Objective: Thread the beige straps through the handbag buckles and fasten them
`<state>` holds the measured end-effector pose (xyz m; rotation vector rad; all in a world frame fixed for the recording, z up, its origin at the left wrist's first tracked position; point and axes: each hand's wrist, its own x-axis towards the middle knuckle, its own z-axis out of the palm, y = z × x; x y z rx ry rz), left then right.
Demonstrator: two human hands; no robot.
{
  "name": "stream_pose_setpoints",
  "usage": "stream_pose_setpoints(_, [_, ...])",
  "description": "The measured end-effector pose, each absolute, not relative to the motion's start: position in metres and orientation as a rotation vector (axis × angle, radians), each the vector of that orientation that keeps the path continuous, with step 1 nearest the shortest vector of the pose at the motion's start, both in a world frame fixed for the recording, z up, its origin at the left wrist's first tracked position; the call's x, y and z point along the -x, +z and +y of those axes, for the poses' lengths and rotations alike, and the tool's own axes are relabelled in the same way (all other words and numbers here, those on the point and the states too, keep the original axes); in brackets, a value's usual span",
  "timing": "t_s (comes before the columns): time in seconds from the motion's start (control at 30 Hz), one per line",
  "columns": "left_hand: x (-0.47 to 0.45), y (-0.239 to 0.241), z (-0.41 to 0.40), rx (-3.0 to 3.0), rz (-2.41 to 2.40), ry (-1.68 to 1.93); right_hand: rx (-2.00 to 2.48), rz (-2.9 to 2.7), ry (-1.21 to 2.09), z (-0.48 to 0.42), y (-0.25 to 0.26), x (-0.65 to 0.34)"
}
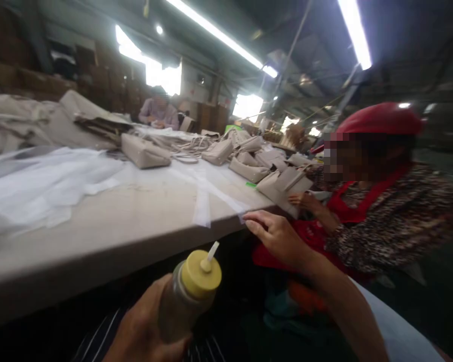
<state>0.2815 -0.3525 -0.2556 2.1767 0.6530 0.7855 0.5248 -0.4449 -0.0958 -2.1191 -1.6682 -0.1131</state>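
My left hand (145,324) is wrapped round a squeeze bottle (186,294) with a yellow cap and a white nozzle, held below the table's front edge. My right hand (277,236) reaches to the edge of the pale table (136,216). Its fingers are curled and they touch a strip of clear film (204,201) at the corner. Whether they grip the film I cannot tell.
Several beige handbags (145,151) lie along the far side of the table. White plastic sheets (41,186) cover its left part. A person in a red cap and apron (373,201) sits close on my right, handling a bag (285,187). Another person (158,110) works at the far end.
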Motion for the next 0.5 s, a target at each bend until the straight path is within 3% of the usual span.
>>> stream_pose_setpoints(0.17, [-0.289, -0.255, -0.342, -2.307, 0.658, 0.927, 1.7, -1.985, -0.075, -0.451, -0.092, -0.449])
stream_pose_setpoints(0.3, [-0.291, -0.246, -0.348, -2.399, 0.581, 1.104, 1.935, -2.112, -0.145, -0.44, -0.095, -0.431])
stream_pose_setpoints(0.5, [-0.282, -0.24, -0.354, -2.395, 0.494, 1.027, 2.17, -2.161, -0.075, -0.436, -0.101, -0.433])
